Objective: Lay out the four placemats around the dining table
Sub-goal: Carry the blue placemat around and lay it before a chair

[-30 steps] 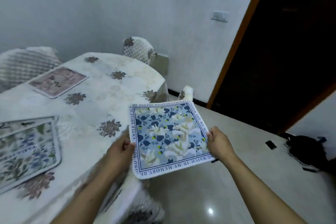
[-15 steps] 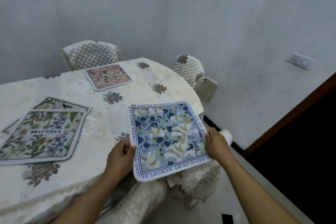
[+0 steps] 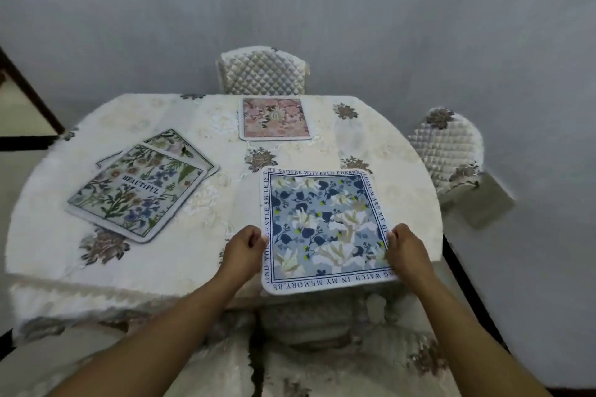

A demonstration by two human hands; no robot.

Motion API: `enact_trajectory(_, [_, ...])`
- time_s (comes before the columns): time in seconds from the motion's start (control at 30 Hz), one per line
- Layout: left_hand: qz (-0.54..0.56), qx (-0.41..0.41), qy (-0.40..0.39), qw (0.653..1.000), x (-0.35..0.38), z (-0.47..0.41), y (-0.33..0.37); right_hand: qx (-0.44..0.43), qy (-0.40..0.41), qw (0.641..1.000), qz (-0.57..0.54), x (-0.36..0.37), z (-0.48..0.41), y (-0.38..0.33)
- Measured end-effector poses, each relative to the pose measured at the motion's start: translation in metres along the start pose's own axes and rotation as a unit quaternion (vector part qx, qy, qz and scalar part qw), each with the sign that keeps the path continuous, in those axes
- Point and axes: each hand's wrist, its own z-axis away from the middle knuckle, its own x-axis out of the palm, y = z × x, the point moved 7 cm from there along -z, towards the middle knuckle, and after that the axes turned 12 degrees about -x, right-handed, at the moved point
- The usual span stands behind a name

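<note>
A blue floral placemat [image 3: 324,229] with lettering round its border is held over the near edge of the dining table [image 3: 200,255], its near edge jutting past the rim. My left hand [image 3: 243,250] grips its left side and my right hand [image 3: 407,248] grips its right side. A pink floral placemat [image 3: 274,118] lies flat at the far side in front of a chair. On the left, a green floral placemat reading BEAUTIFUL [image 3: 137,192] lies on top of another floral placemat [image 3: 180,143], which it mostly covers.
The round table wears a cream cloth with brown flower motifs. A quilted chair [image 3: 263,72] stands at the far side and another quilted chair [image 3: 448,151] at the right. A third chair back [image 3: 306,322] sits right below my hands. A grey wall lies behind.
My view has swung left and now faces the table squarely. The blue placemat, still in both hands, has moved from beside the table to over its near edge.
</note>
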Motion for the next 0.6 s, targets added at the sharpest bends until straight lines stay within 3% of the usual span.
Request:
enact_trajectory(0.3, [-0.059, -0.041, 0.081, 0.994, 0.078, -0.058, 0.024, -0.062, -0.073, 0.995, -0.036, 0.041, -0.104, 0.080])
enact_trajectory(0.6, [-0.095, -0.089, 0.101, 0.986, 0.119, -0.085, -0.005, -0.059, -0.129, 0.989, -0.038, 0.088, -0.129, 0.112])
